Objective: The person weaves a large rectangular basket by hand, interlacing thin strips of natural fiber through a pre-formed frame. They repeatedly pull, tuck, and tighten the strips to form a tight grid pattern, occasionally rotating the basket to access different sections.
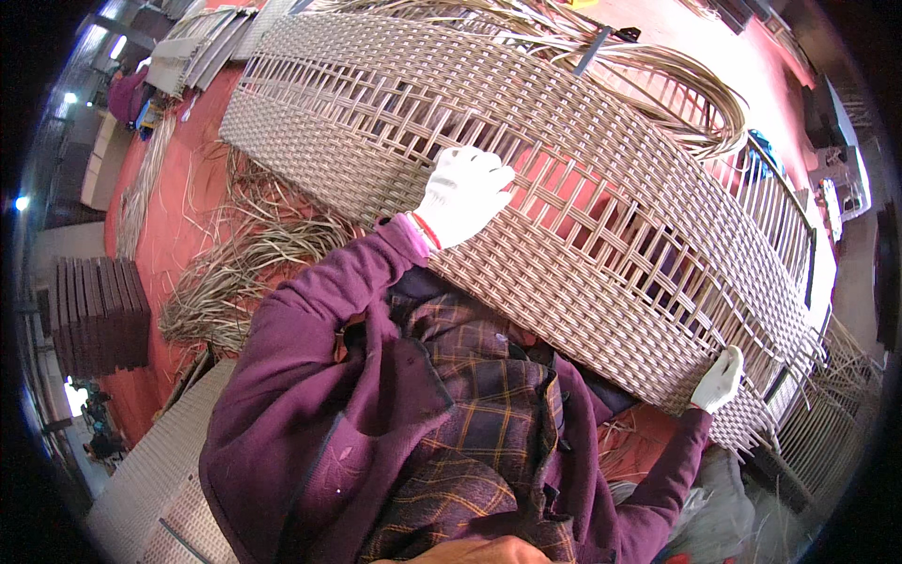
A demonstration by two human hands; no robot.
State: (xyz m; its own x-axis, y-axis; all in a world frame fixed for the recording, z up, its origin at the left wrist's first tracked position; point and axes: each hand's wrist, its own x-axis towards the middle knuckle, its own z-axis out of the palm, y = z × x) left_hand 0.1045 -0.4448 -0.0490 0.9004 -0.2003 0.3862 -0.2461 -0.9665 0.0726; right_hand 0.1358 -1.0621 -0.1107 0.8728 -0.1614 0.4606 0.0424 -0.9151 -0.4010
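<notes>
A long woven wicker panel (554,103) in grey-brown strips lies slantwise across my lap, from far left to near right. Along its middle runs a loosely woven band with wide gaps, red floor showing through. My left hand (465,193), in a white glove, is closed with its fingers curled over strips at the edge of that band. Near the panel's right end my right hand (718,380), also gloved in white, rests closed against the weave. Its fingertips are pressed together, and what they pinch is too small to make out. Loose strip ends stick out around that end.
Coiled long strips (691,85) lie beyond the panel. A tangled heap of strips (258,273) covers the red floor (178,197) at left. Dark stacked panels (99,315) stand farther left. Another person (125,94) is at the far left, near more woven pieces.
</notes>
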